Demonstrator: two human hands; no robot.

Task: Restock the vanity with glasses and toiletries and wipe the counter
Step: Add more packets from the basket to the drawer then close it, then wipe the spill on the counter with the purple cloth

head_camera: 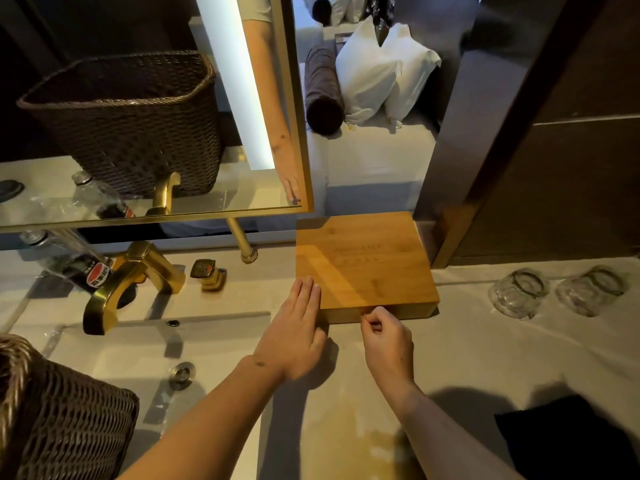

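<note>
A wicker basket (pixel 52 410) fills the corner at 8 o'clock, nearest of all; a dark cloth (pixel 568 441) lies at 4 o'clock on the pale counter (pixel 450 358); two bare forearms reach up from 6 o'clock toward the middle. The left hand (pixel 294 337) lies flat, fingers straight and together, its fingertips pressed on the near left corner of a wooden box (pixel 363 265), gripping nothing; the right hand (pixel 386 341) is curled, thumb and forefinger pinched at the middle of the box's front edge, though what they pinch is too small to tell. The box sits closed on the counter just past the centre toward 12 o'clock, faint lettering on its lid. Two glasses (pixel 519 292) stand at 3 o'clock, side by side, well apart from the box. At 9 o'clock a gold tap (pixel 128 285) arches over the basin (pixel 156 358), a plastic bottle (pixel 65 261) leaning behind it; a gold knob (pixel 207 273) stands between tap and box. A mirror (pixel 138 116) at 11 o'clock reflects a basket, the bottle and an arm.
</note>
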